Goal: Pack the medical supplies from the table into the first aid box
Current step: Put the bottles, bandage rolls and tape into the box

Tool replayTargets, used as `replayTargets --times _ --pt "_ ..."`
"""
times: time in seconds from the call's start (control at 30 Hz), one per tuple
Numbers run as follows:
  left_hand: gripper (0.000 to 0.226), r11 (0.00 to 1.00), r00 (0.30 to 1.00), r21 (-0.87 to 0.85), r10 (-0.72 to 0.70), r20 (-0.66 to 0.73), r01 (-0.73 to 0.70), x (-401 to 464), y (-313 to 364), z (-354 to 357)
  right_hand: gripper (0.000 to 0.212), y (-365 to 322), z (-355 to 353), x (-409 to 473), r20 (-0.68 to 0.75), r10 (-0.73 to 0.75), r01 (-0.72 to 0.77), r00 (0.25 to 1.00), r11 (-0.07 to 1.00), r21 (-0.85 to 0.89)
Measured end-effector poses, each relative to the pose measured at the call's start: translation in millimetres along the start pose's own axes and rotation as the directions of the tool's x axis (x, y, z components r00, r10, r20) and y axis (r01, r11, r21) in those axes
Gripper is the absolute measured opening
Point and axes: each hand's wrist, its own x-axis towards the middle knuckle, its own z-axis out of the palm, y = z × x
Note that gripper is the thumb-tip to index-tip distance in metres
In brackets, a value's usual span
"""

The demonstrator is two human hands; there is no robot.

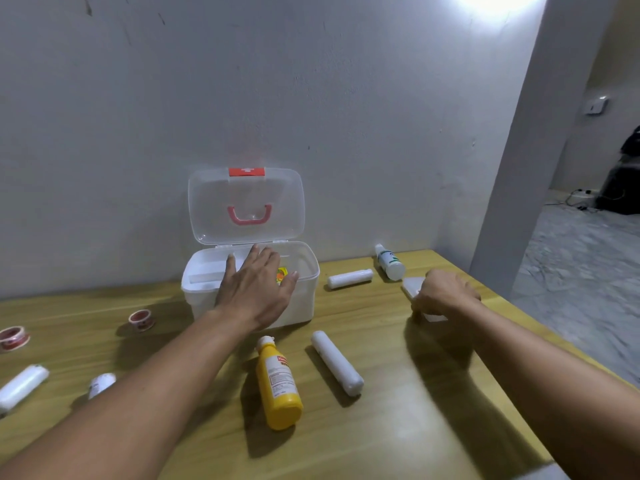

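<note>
The white first aid box [304,299] stands open against the wall, its clear lid [211,209] with a pink handle upright. My left hand [258,287] hovers over the box opening, fingers spread and empty; something small and orange-yellow [281,274] shows inside. My right hand [445,294] grips a white flat pack [412,284] lying on the table at the right. A yellow bottle [278,386] and a white gauze roll [336,362] lie in front of the box. Another white roll [349,278] and a clear bottle [389,263] lie to its right.
On the left of the wooden table [415,427] lie two red tape rolls [142,319] [13,338], a white roll [22,386] and a small white bottle [101,384]. The table's right edge borders a pillar [519,168] and open floor.
</note>
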Motion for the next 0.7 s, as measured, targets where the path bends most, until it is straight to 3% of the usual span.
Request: replayTargets --times 0.1,0.2,0.37,0.47,0.6,0.67,0.7 --pt "0.056 1.000 1.000 -0.006 -0.009 -0.009 0.008 1 -1 0 0.026 -2 -12 -8 0.047 -0.088 0.090 0.995 0.996 -0.028" --pt "0.051 0.999 0.999 -0.027 -0.032 -0.016 0.031 7 -7 -3 0.019 -15 -41 -20 0.004 -0.235 0.235 0.972 0.972 0.005" --pt "0.034 0.994 0.994 -0.024 -0.104 -0.031 0.103 18 -26 -14 0.033 -67 -91 -42 -0.061 -0.522 0.520 0.851 0.853 -0.043" --pt "0.036 0.986 0.987 0.036 -0.162 -0.016 0.162 21 -37 -17 0.044 -107 -91 -47 -0.043 -0.627 0.622 0.778 0.778 -0.090" --pt "0.043 0.970 0.972 0.078 -0.235 0.033 0.232 17 -46 -13 0.014 -154 -73 -50 -0.016 -0.726 0.711 0.687 0.677 -0.189" --pt "0.044 0.970 0.971 0.069 -0.234 0.043 0.231 16 -46 -11 0.025 -173 -60 -49 0.003 -0.745 0.726 0.667 0.649 -0.227" --pt "0.044 0.971 0.972 0.063 -0.232 0.036 0.229 16 -46 -10 0.019 -181 -53 -47 0.016 -0.751 0.734 0.660 0.640 -0.228"
